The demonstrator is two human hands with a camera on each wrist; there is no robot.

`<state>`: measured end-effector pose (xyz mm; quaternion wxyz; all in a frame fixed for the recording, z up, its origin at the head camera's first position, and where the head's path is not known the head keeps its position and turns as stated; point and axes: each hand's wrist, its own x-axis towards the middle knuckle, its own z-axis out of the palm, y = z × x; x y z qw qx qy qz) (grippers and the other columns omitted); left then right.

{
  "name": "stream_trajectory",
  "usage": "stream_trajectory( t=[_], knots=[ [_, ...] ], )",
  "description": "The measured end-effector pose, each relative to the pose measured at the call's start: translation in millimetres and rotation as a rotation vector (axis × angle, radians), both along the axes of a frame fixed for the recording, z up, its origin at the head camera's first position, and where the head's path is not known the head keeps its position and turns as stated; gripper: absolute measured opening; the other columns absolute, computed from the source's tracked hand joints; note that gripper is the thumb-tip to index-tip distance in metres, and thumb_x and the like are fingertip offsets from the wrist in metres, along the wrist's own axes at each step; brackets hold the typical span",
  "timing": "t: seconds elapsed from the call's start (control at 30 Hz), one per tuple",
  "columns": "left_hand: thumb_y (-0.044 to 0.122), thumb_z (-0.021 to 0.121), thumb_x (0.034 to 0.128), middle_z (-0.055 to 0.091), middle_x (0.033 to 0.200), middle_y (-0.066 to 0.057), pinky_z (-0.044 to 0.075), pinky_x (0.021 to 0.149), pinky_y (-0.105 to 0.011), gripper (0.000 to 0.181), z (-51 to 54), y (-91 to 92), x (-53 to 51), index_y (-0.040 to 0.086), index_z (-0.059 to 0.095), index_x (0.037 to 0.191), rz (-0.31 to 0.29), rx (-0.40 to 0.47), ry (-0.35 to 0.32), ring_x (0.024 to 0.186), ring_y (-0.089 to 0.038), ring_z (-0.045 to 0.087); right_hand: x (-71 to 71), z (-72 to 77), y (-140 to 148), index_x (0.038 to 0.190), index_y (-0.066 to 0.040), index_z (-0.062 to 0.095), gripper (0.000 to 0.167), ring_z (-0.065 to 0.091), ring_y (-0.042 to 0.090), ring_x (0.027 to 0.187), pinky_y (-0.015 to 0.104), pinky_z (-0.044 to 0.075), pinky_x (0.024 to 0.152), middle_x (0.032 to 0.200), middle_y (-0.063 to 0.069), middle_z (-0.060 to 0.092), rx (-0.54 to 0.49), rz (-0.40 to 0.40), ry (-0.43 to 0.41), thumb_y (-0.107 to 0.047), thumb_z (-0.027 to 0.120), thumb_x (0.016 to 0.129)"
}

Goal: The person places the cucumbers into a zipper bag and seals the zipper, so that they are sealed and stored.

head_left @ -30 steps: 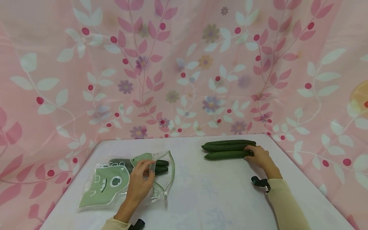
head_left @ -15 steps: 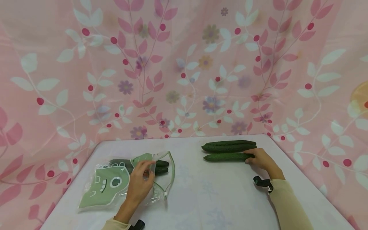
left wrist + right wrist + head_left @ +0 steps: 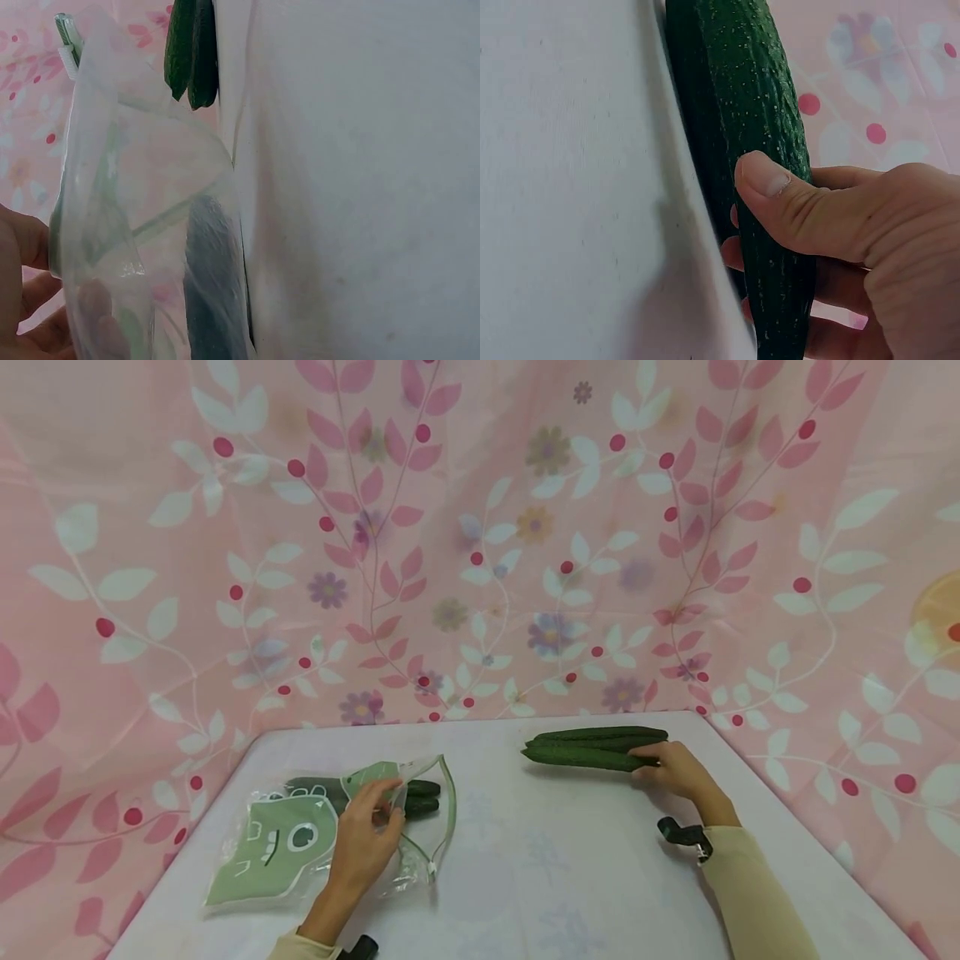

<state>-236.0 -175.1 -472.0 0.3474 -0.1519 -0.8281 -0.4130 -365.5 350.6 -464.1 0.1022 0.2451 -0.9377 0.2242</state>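
Observation:
My right hand grips a cucumber by its right end, thumb on one side and fingers round the other in the right wrist view. The held cucumber is slightly raised and overlaps other cucumbers behind it. On the left, my left hand pinches the mouth of a clear zip bag printed with a green cartoon face. The bag lies with its green-edged mouth spread towards the right. Inside it are cucumbers, partly hidden by my hand and the print; one bagged cucumber shows through the plastic.
A white cloth covers the table. A pink floral curtain hangs behind its back edge. The zip slider sits at the bag's near corner.
The right hand first drew the front cucumber slightly nearer and apart from the others, then lifted it a little so it now overlaps them. The left hand and bag have stayed still.

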Motion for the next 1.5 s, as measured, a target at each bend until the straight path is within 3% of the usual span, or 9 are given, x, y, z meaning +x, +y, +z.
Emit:
stream_trajectory(
  t=[0.4,0.83,0.9,1.0,1.13,1.27,1.3,1.5],
  knots=[
    [-0.009,0.075,0.0823,0.068,0.114,-0.007,0.054,0.065,-0.028,0.046,0.3,-0.2,0.1,0.003,0.069,0.126,-0.01,0.035,-0.016,0.08,-0.013,0.061,4.5,16.2,-31,0.123,0.001,0.075,0.037,0.066,0.025,0.093,0.055,0.055,0.085,0.115,0.018,0.074,-0.024,0.066,0.017,-0.016,0.081,0.09],
    [-0.009,0.075,0.0825,0.068,0.114,-0.007,0.054,0.066,-0.027,0.046,-0.5,-0.6,-0.5,0.002,0.068,0.126,-0.021,0.041,-0.011,0.081,-0.013,0.061,12.3,28.6,-62,0.124,0.0,0.075,0.038,0.048,0.01,0.067,0.036,0.045,0.067,0.11,0.013,0.075,-0.02,0.118,0.002,-0.016,0.081,0.09],
    [-0.009,0.075,0.0828,0.068,0.115,-0.007,0.054,0.066,-0.027,0.045,-0.3,-0.6,-0.4,0.002,0.068,0.126,-0.021,0.043,-0.014,0.081,-0.014,0.061,13.2,29.3,-67,0.124,-0.001,0.075,0.039,0.043,0.008,0.062,0.035,0.042,0.066,0.107,0.01,0.076,-0.018,0.128,0.002,-0.016,0.082,0.09],
    [-0.009,0.075,0.0834,0.067,0.114,-0.007,0.053,0.067,-0.027,0.045,0.0,-0.7,-0.3,0.001,0.068,0.127,-0.022,0.044,-0.015,0.082,-0.014,0.061,14.1,30.0,-75,0.126,-0.002,0.075,0.039,0.033,0.006,0.057,0.033,0.04,0.064,0.089,0.006,0.074,-0.02,0.146,-0.007,-0.018,0.081,0.091],
    [-0.009,0.074,0.0841,0.067,0.113,-0.007,0.053,0.067,-0.026,0.045,0.4,-0.2,-1.0,0.002,0.068,0.127,-0.029,0.041,-0.009,0.082,-0.014,0.061,18.0,30.8,-87,0.127,-0.002,0.074,0.039,0.023,0.005,0.053,0.032,0.038,0.061,0.068,-0.001,0.062,-0.033,0.164,-0.013,-0.019,0.08,0.092],
    [-0.009,0.075,0.0837,0.068,0.113,-0.007,0.053,0.066,-0.027,0.045,0.3,-0.6,0.4,0.001,0.068,0.127,-0.03,0.04,-0.006,0.081,-0.014,0.061,21.3,29.3,-100,0.126,-0.001,0.075,0.039,0.024,0.003,0.051,0.029,0.036,0.058,0.065,-0.007,0.06,-0.032,0.198,-0.003,-0.018,0.081,0.091],
    [-0.009,0.075,0.0836,0.068,0.113,-0.007,0.053,0.066,-0.026,0.045,0.3,-0.8,0.7,0.001,0.068,0.127,-0.03,0.039,-0.005,0.081,-0.014,0.061,21.6,28.9,-104,0.125,-0.001,0.075,0.039,0.022,0.003,0.051,0.028,0.034,0.056,0.059,-0.01,0.053,-0.031,0.207,-0.001,-0.018,0.081,0.091],
    [-0.01,0.074,0.0834,0.067,0.11,-0.007,0.052,0.066,-0.026,0.045,0.7,-0.6,0.7,0.001,0.068,0.127,-0.035,0.041,0.006,0.08,-0.014,0.061,27.6,30.5,-125,0.123,-0.001,0.076,0.038,0.038,0.002,0.057,0.028,0.039,0.059,0.071,-0.008,0.066,0.002,0.244,0.033,-0.015,0.082,0.089]
  ],
)
